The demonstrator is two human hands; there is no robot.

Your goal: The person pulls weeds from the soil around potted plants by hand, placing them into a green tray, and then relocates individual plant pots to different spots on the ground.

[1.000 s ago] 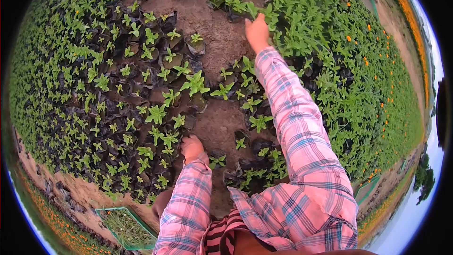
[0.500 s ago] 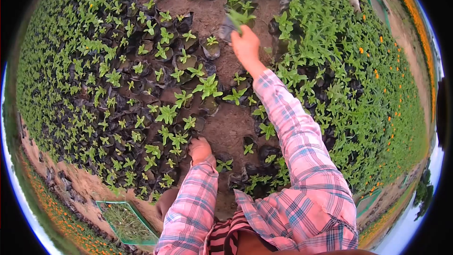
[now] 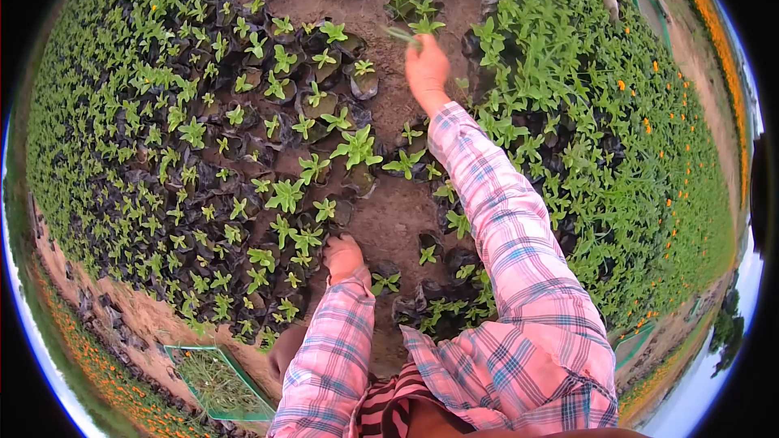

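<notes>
- Right hand (image 3: 428, 69): fingers drawn together, pinching a thin green sprig (image 3: 399, 33); its tip juts out to the left of the fingertips, slightly blurred.
- Sprig is above the bare soil (image 3: 389, 89), near the top of the strip; small seedlings (image 3: 414, 6) sit just beyond the fingers.
- Left hand (image 3: 344, 255): low, back of hand up, fingers pointing in at the edge of the potted seedlings (image 3: 305, 240). Fingertips hidden; cannot tell whether they grip anything.
- Just right of the left wrist, a lone small seedling (image 3: 385, 282) in dark plastic.
- Between the hands: a larger bright seedling (image 3: 355, 146), leaves spread, beside the open soil.
- Left of the right hand, well apart from it: a bagged seedling (image 3: 364, 81), its black bag tilted, side showing.
- Both forearms in pink plaid sleeves (image 3: 511, 219); striped shirt (image 3: 398, 397) at bottom centre.
- Left side: broad bed of small plants (image 3: 122, 170) in black bags, closely packed.
- Right side: taller, denser foliage (image 3: 527, 57), with orange flowers (image 3: 621, 85) farther out.
- Upper right edge: another person's hand (image 3: 610, 4) over the plants, next to a green-framed panel (image 3: 649, 4).
- Lower left: green-rimmed tray (image 3: 213, 416) holding cut-looking greenery.
</notes>
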